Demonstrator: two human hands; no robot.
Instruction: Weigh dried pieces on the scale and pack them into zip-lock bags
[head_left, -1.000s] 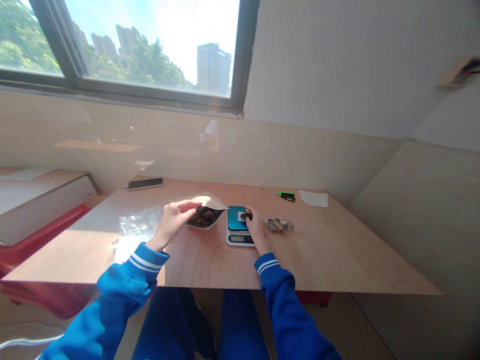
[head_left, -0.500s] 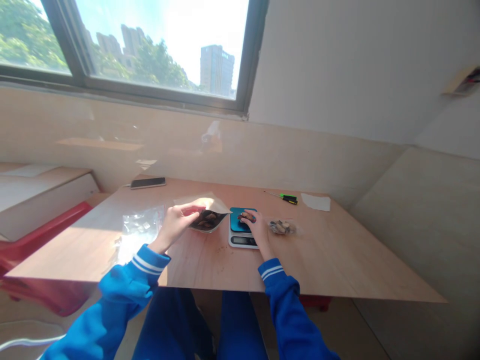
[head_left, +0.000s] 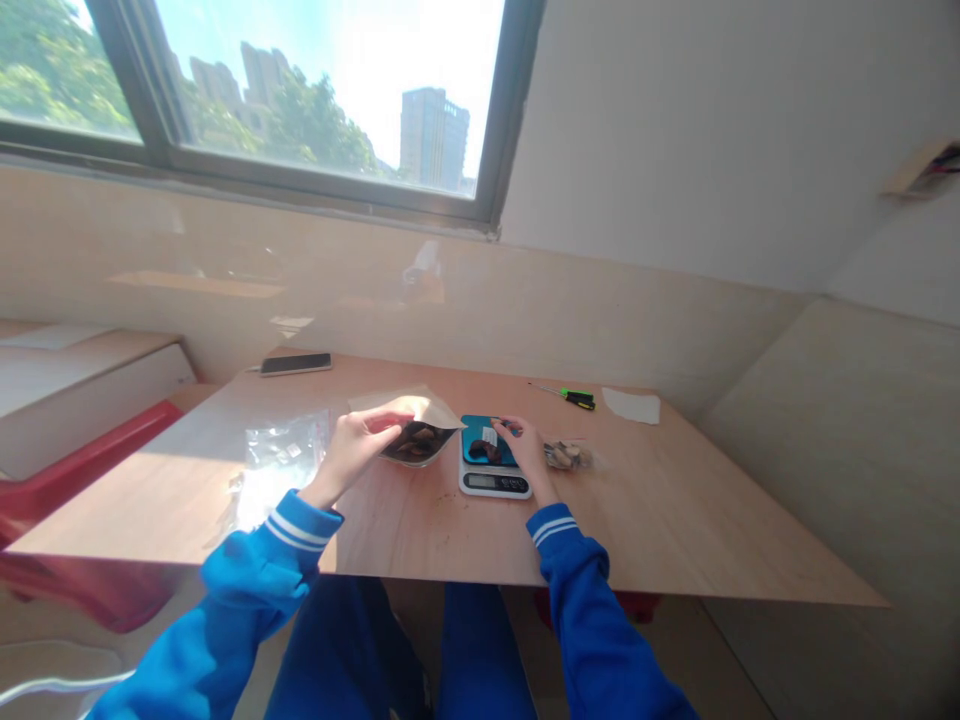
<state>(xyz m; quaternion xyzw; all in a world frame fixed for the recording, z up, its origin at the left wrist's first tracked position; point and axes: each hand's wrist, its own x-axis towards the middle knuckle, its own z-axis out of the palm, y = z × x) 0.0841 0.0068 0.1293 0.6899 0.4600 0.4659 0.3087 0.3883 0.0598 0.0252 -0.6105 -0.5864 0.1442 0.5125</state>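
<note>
My left hand (head_left: 360, 447) is closed on the upper edge of a kraft paper pouch (head_left: 442, 412), holding its mouth open. Inside lie dark brown pieces (head_left: 420, 440) that look like dried mushrooms. To the right is a small kitchen scale (head_left: 477, 481) with a blue plate and a white body; its reading is too small to make out. A dark dried mushroom piece (head_left: 484, 452) rests on the plate. My right hand (head_left: 523, 446) hovers over the plate's right side, thumb and fingers curled together; whatever is between the fingertips is unclear.
Right of the scale lies a clear bag of dried slices (head_left: 568, 456). Farther back are a green and black screwdriver (head_left: 577, 398) and a white paper (head_left: 631, 405). Clear plastic bags (head_left: 281, 460) lie left, a phone (head_left: 296, 365) behind them. Crumbs dot the table (head_left: 637, 520).
My right hand has shifted right and slightly back over the scale, uncovering the dark piece on the plate and more of the scale's buttons. My left hand keeps its hold on the pouch.
</note>
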